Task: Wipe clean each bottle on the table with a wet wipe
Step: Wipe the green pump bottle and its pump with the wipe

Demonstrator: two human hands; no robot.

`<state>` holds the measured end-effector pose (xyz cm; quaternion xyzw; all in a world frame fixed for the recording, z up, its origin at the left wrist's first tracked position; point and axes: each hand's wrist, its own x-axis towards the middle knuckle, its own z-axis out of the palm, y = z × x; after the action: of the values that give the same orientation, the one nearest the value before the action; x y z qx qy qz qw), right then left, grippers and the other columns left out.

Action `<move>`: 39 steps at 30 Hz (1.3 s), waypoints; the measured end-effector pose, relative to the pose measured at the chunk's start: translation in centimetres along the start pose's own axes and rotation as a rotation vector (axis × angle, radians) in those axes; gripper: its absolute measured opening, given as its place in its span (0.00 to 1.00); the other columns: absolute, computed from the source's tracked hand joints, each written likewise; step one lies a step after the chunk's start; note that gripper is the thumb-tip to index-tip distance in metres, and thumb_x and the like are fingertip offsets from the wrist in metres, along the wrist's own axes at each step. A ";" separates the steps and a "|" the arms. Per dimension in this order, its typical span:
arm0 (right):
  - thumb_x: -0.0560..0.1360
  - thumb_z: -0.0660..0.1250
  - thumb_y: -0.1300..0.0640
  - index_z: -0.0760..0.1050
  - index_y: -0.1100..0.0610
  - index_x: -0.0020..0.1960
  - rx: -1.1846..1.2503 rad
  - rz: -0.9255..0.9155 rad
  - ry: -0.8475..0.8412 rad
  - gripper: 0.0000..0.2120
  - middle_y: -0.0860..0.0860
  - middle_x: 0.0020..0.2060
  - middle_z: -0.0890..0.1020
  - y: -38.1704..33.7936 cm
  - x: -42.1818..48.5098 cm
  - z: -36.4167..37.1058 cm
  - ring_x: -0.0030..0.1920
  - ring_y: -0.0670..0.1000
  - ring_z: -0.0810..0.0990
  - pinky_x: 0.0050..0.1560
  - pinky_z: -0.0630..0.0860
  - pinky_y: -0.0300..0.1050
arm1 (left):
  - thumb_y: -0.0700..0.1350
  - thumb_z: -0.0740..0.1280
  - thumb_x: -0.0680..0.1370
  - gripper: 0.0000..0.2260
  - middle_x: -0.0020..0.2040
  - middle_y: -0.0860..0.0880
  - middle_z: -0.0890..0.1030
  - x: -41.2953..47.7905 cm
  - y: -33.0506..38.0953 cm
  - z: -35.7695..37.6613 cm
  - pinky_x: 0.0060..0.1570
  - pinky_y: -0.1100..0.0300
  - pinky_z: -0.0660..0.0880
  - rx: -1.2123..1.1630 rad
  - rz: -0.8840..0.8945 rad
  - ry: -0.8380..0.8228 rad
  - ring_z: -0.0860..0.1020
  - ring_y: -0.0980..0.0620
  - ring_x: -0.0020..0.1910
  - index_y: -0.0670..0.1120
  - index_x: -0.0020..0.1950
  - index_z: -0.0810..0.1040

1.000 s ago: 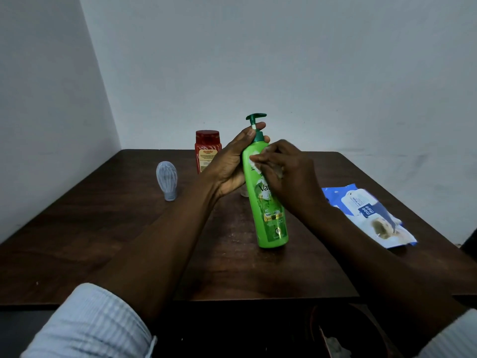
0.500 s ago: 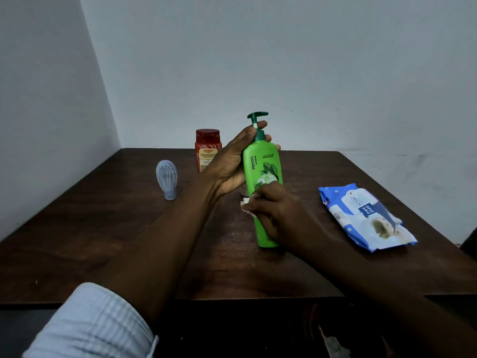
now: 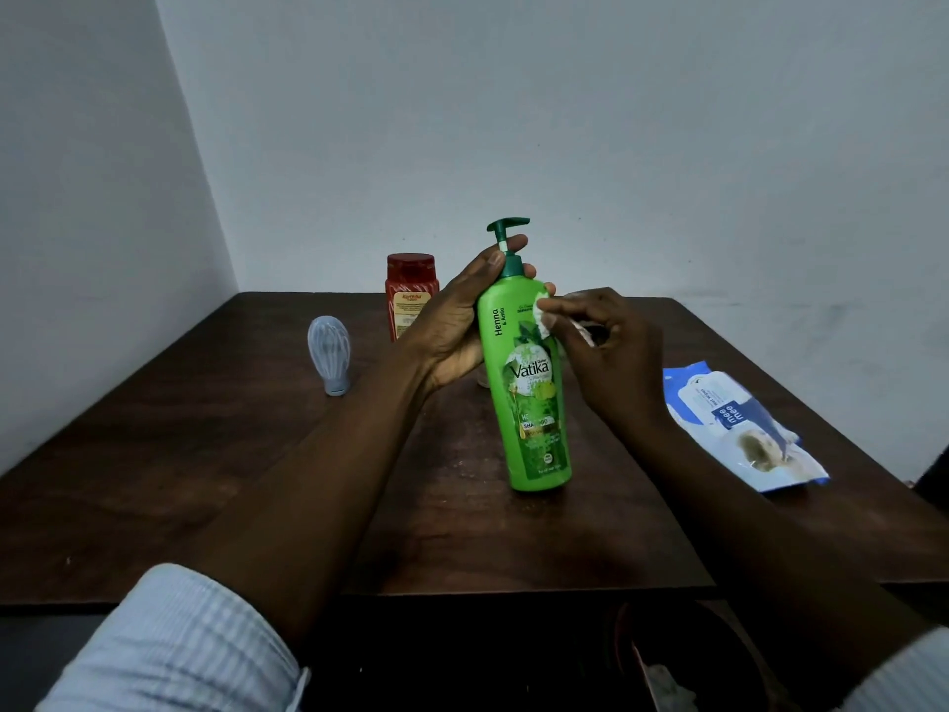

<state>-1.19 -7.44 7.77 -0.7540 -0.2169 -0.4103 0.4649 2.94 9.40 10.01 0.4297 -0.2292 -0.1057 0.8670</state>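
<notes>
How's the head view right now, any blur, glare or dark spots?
Head view: dim overall; green bottle sharp, its label readable; no glare on it; table dark, the near edge lost in shadow; wide-angle bend at the wall corner; right hand slightly soft.

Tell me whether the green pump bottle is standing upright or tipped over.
Upright, leaning slightly: the green pump bottle stands base-down on the table, pump on top, held near the neck by the left hand.

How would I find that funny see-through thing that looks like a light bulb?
Find the dark wooden table, then its far left part near the wall. Left of the red jar stands a pale bluish bulb-shaped thing, alone and untouched. Only it is see-through, with ribs inside.
</notes>
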 end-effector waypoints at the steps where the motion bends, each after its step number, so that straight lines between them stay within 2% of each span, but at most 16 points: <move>1: 0.74 0.73 0.61 0.85 0.56 0.52 0.001 -0.003 0.008 0.07 0.51 0.45 0.84 -0.1 -0.2 0.1 0.47 0.42 0.82 0.48 0.76 0.34 | 0.45 0.55 0.86 0.13 0.51 0.45 0.78 0.0 0.0 -0.1 0.59 0.47 0.77 -0.004 0.002 0.008 0.80 0.40 0.56 0.46 0.67 0.74; 3: 0.74 0.74 0.62 0.85 0.57 0.52 -0.021 -0.046 -0.008 0.08 0.52 0.46 0.84 -0.3 -0.9 0.4 0.47 0.42 0.82 0.49 0.75 0.32 | 0.45 0.55 0.86 0.13 0.51 0.45 0.78 -0.1 -0.1 -0.2 0.62 0.45 0.75 -0.014 0.007 0.027 0.79 0.39 0.58 0.46 0.66 0.74; 8: 0.73 0.72 0.63 0.85 0.59 0.53 -0.074 -0.199 -0.155 0.09 0.52 0.48 0.81 -0.5 -4.0 0.5 0.50 0.49 0.81 0.55 0.77 0.41 | 0.45 0.57 0.85 0.13 0.50 0.45 0.80 0.0 -0.2 -0.8 0.67 0.43 0.71 -0.018 0.010 0.073 0.78 0.39 0.60 0.45 0.67 0.75; 13: 0.71 0.72 0.66 0.86 0.60 0.49 -0.134 -0.361 -0.292 0.08 0.56 0.46 0.83 -0.3 -7.4 0.6 0.48 0.53 0.80 0.53 0.75 0.41 | 0.45 0.57 0.85 0.12 0.49 0.46 0.80 0.0 -0.2 -0.5 0.69 0.43 0.70 0.011 0.008 0.068 0.78 0.39 0.60 0.46 0.65 0.75; 16: 0.73 0.66 0.65 0.85 0.60 0.48 -0.172 -0.465 -0.458 0.09 0.55 0.46 0.83 0.3 -9.5 0.8 0.46 0.56 0.80 0.48 0.77 0.48 | 0.45 0.56 0.86 0.12 0.50 0.46 0.79 -0.1 -0.1 -0.3 0.68 0.44 0.71 0.025 0.005 0.054 0.78 0.39 0.60 0.46 0.66 0.75; 18: 0.74 0.63 0.63 0.84 0.61 0.48 -0.186 -0.496 -0.505 0.11 0.55 0.46 0.83 0.5 -10.0 0.9 0.45 0.57 0.80 0.45 0.78 0.49 | 0.45 0.56 0.86 0.12 0.50 0.46 0.79 -0.1 0.0 -0.3 0.67 0.44 0.72 0.030 0.002 0.045 0.79 0.39 0.59 0.46 0.66 0.75; 23: 0.74 0.67 0.66 0.85 0.63 0.47 -0.111 -0.463 -0.433 0.08 0.56 0.46 0.83 0.3 -8.9 0.4 0.47 0.55 0.80 0.50 0.76 0.45 | 0.46 0.57 0.85 0.13 0.50 0.45 0.79 -0.1 0.0 -0.5 0.66 0.45 0.74 0.006 -0.006 0.050 0.77 0.38 0.61 0.46 0.66 0.75; 26: 0.74 0.69 0.63 0.86 0.61 0.49 -0.088 -0.361 -0.358 0.08 0.56 0.47 0.83 0.0 -7.9 -0.2 0.50 0.51 0.80 0.55 0.75 0.38 | 0.45 0.57 0.85 0.13 0.50 0.45 0.79 -0.1 0.0 -0.4 0.64 0.46 0.75 -0.018 -0.005 0.034 0.78 0.38 0.59 0.46 0.66 0.75; 28: 0.73 0.72 0.64 0.86 0.60 0.50 -0.078 -0.298 -0.294 0.07 0.55 0.47 0.83 0.1 -7.1 -0.4 0.50 0.49 0.81 0.57 0.75 0.36 | 0.45 0.56 0.85 0.13 0.49 0.45 0.79 -0.1 0.0 -0.3 0.62 0.46 0.76 -0.019 -0.006 0.030 0.79 0.39 0.57 0.46 0.66 0.75; 32: 0.72 0.74 0.64 0.86 0.59 0.52 -0.042 -0.196 -0.208 0.08 0.54 0.48 0.84 0.2 -5.3 -1.0 0.50 0.50 0.83 0.54 0.78 0.42 | 0.45 0.56 0.86 0.13 0.49 0.46 0.79 -0.2 0.0 -0.3 0.64 0.45 0.74 0.004 0.003 0.033 0.79 0.39 0.59 0.46 0.66 0.75; 39: 0.74 0.74 0.62 0.85 0.55 0.52 0.054 0.048 -0.082 0.08 0.50 0.48 0.85 0.8 -3.2 -0.8 0.52 0.46 0.83 0.53 0.80 0.50 | 0.45 0.56 0.85 0.13 0.50 0.45 0.79 -0.2 -0.1 -0.8 0.66 0.44 0.72 -0.001 0.028 0.040 0.78 0.38 0.60 0.46 0.67 0.74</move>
<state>-2.80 -8.39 4.90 -0.7625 -0.2287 -0.3617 0.4853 3.15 9.95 9.43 0.4280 -0.2175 -0.0851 0.8731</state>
